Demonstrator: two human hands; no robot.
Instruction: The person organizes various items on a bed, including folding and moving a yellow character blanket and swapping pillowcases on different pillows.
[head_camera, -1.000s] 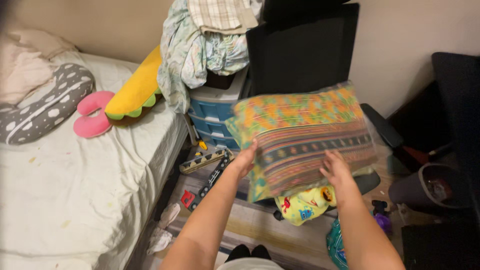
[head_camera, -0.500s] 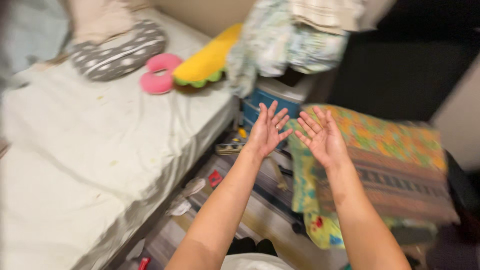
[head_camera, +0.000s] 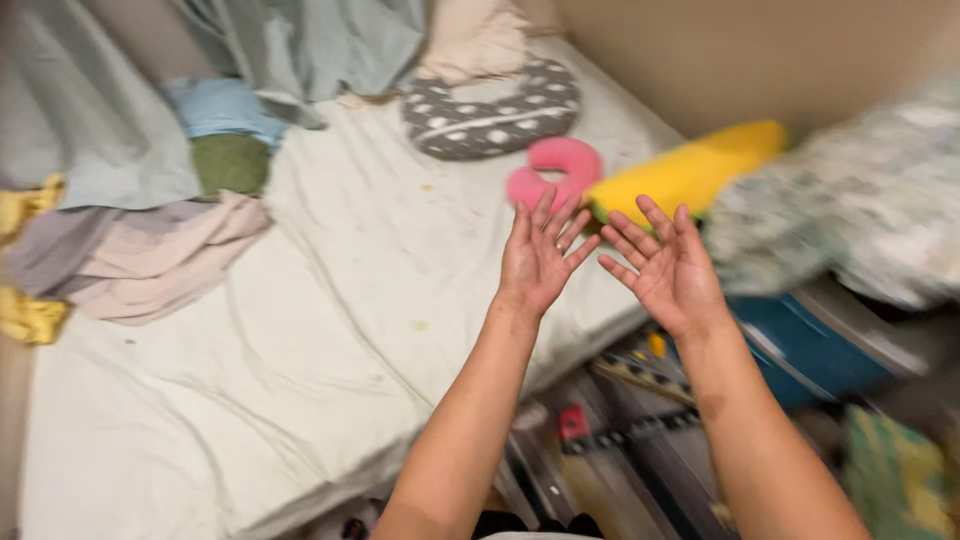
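Observation:
My left hand (head_camera: 540, 255) and my right hand (head_camera: 668, 268) are raised side by side over the edge of the bed, palms up, fingers spread, holding nothing. Just beyond the fingertips lie a pink neck pillow (head_camera: 555, 175) and a long yellow plush pillow (head_camera: 690, 170) on the white bed sheet (head_camera: 330, 330). A corner of the colourful patterned pillow (head_camera: 895, 480) shows blurred at the lower right, apart from both hands.
A grey dotted curved cushion (head_camera: 490, 110) lies at the bed's head. Loose clothes and cloths (head_camera: 130, 250) pile at the left. Blue drawers (head_camera: 810, 345) under a heap of fabric (head_camera: 860, 220) stand right. Toy tracks (head_camera: 620, 430) litter the floor.
The patterned pillow has left my hands and dropped to the right. My view has swung left over the bed, and both hands stay up with palms open.

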